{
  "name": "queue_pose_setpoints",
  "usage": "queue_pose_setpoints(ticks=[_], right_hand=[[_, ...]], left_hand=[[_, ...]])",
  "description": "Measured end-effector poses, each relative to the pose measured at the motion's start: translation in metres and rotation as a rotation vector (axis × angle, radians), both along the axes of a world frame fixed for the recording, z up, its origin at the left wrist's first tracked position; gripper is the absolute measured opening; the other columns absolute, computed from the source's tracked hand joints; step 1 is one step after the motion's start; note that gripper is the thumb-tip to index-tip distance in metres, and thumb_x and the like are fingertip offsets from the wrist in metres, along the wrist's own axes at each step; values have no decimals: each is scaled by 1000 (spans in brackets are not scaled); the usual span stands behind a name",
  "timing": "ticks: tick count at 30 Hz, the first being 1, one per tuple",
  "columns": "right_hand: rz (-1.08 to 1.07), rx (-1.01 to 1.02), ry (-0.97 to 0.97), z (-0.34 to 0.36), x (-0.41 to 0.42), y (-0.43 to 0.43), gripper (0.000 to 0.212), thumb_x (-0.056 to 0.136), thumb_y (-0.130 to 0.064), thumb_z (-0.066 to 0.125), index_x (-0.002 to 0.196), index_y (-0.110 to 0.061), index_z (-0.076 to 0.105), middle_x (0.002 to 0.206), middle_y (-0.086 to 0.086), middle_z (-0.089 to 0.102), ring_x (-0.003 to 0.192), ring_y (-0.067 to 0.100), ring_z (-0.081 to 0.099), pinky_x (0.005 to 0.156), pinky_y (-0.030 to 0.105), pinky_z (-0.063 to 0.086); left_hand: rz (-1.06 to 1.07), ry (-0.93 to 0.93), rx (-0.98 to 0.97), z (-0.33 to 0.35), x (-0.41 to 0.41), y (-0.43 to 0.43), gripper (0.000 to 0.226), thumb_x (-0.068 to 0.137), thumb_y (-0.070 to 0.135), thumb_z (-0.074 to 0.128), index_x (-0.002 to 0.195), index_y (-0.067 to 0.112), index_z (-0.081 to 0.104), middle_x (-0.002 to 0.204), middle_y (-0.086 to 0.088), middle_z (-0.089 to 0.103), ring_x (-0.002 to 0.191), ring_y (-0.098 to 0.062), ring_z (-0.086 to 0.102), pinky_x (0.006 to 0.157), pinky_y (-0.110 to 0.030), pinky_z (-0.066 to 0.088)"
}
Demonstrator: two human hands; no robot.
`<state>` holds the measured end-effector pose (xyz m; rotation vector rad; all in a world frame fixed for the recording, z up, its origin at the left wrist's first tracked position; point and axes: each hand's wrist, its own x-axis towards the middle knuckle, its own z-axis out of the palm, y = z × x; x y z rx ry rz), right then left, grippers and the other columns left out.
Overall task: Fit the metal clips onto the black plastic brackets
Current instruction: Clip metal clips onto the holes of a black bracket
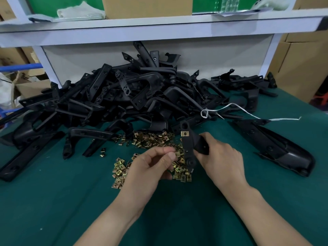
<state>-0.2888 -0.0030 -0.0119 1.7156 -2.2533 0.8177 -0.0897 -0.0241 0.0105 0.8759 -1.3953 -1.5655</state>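
Plainly the bracket [188,144] is a light, stiff moulding: the right hand [221,157] holds it on end just above the cloth [53,201], fingers and thumb curled round its thicker middle. That looks the best place to take it, since both holed ends are left free. One fitted clip [185,133] sits on its upper end, at twelve o'clock from the grip; the lower end shows none. The left hand [154,164], at nine o'clock of the bracket and just beside it, has its fingers curled with thumb pressed to forefinger as in a pinch, but whether a clip lies between them I cannot tell. The loose clips [150,140] lie scattered from nine to twelve o'clock of that hand. They look small, thin, springy and sharp-edged, easy to drop, so a pinch on the flat faces with the open mouth leading seems right, with a firm push. The cloth is dark green and soft, and should stop clips skating. At twelve o'clock a tangled pile [124,96] of brackets rises against the back panel, a white string [236,106] trailing over it at one o'clock; a shelf [159,27] runs overhead, and boxes [301,64] stand at two o'clock.
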Motion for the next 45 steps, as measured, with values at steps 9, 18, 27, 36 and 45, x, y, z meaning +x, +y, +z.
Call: queue_pose_setpoints(ticks=[9,18,27,36,45], right_hand=[[13,31,10,-1,0,0,28,88,-50,65,106,-34,51,60,-17,34,73,25,64,56,33,28],[23,29,9,0,2,1,29,88,-49,67,108,-34,52,62,-17,36,73,26,65,57,33,29],[32,16,26,0,4,2,30,87,-50,67,109,-36,53,69,-14,51,75,26,66,56,32,30],[13,16,16,1,7,3,32,87,-50,68,113,-37,54,73,-15,57,74,23,66,56,31,31],[-30,4,36,3,11,4,28,86,-48,71,106,-35,57,66,-16,47,67,22,65,53,30,29]], left_hand=[[6,21,-5,-1,-5,4,24,75,40,72,95,29,78,73,6,66,72,-7,62,68,-22,55],[10,27,-6,1,-5,5,23,74,39,73,94,29,79,73,6,67,70,-7,61,67,-21,56],[24,26,-26,-1,-8,7,22,74,38,73,93,27,78,71,5,67,69,-6,61,66,-20,55],[40,21,-26,0,-9,8,20,74,38,73,92,29,77,70,2,68,68,-11,63,75,-21,56],[71,-18,-79,-2,-11,7,7,89,20,71,94,17,75,68,3,67,67,-9,63,72,-17,54]])
